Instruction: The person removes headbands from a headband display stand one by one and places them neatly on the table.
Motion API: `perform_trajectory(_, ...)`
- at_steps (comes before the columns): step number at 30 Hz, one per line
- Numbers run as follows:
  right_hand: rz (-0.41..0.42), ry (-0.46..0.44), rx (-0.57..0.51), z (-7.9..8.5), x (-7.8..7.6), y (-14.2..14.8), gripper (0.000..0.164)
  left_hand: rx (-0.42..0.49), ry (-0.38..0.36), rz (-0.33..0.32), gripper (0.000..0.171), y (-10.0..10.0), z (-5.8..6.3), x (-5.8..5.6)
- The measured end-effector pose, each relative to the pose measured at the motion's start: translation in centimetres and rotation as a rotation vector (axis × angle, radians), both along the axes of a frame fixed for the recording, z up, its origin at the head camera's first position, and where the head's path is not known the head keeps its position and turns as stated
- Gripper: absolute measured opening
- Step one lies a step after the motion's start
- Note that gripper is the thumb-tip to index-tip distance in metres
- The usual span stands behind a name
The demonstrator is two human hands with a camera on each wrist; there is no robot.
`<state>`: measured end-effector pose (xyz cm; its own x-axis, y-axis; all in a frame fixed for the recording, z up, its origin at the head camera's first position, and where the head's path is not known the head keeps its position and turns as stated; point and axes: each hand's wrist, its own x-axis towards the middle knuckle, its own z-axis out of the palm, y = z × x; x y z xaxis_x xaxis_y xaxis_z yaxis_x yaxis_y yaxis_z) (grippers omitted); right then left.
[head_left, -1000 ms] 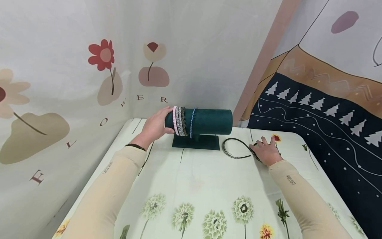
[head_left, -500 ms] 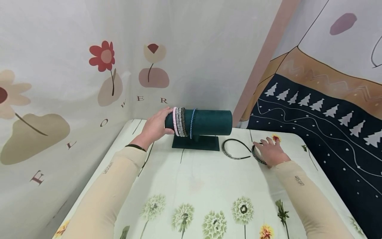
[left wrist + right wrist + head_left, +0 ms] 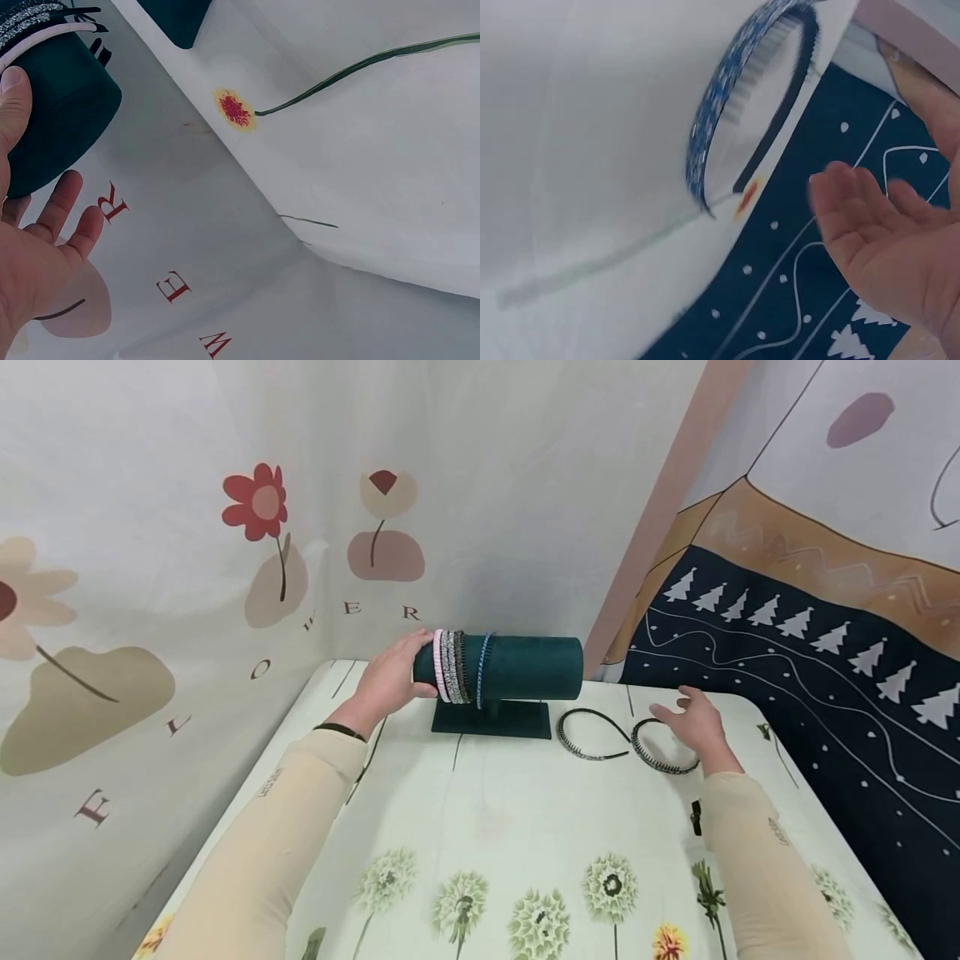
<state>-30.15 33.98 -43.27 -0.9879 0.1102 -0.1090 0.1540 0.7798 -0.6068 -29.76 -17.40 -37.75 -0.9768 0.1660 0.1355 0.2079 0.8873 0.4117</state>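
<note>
In the head view a dark green cylinder display stand (image 3: 536,668) stands on the table. My left hand (image 3: 390,677) grips its left end; the left wrist view shows the thumb across the cylinder. Close to that hand several headbands (image 3: 453,667) encircle it: pink, silvery and dark. A blue headband (image 3: 484,670) sits just right of them. My right hand (image 3: 697,722), holding nothing, hovers with loosely extended fingers by a dark toothed headband (image 3: 663,767) at the right. This looks bluish and glittery in the right wrist view. Left of it lies another dark headband (image 3: 573,739).
A pale flower-printed cloth (image 3: 480,802) covers the table. Behind stands a light curtain (image 3: 510,485) with printed flowers, and a navy tree-patterned cloth (image 3: 847,727) hangs at the right. A small dark object (image 3: 696,818), its kind unclear, shows beside the right sleeve.
My right hand has drawn back to the right from the right-hand headband, which it first touched, and turned. That headband is now more exposed. The left hand and the stand have stayed put.
</note>
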Motion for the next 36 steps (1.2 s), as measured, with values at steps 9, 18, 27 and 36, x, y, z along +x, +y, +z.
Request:
perform_trajectory(9, -0.162, 0.141, -0.316, -0.8, 0.3, -1.4, 0.097, 0.003, -0.001, 0.003, 0.099, 0.0, -0.2, -0.1)
perform_trajectory(18, -0.089, 0.216, -0.413, -0.2, 0.4, -2.5, 0.100, 0.017, 0.000, 0.006, 0.100, -0.1, -0.3, -0.3)
perform_trajectory(27, -0.050, 0.297, -0.457, 2.8, 0.5, -4.2, 0.096, 0.034, 0.000, 0.009, 0.100, -0.1, -0.4, -0.3)
perform_trajectory(36, -0.003, 0.378, -0.385, 6.0, 0.8, -5.7, 0.094, 0.017, -0.005, 0.020, 0.101, 0.1, -0.1, -0.3)
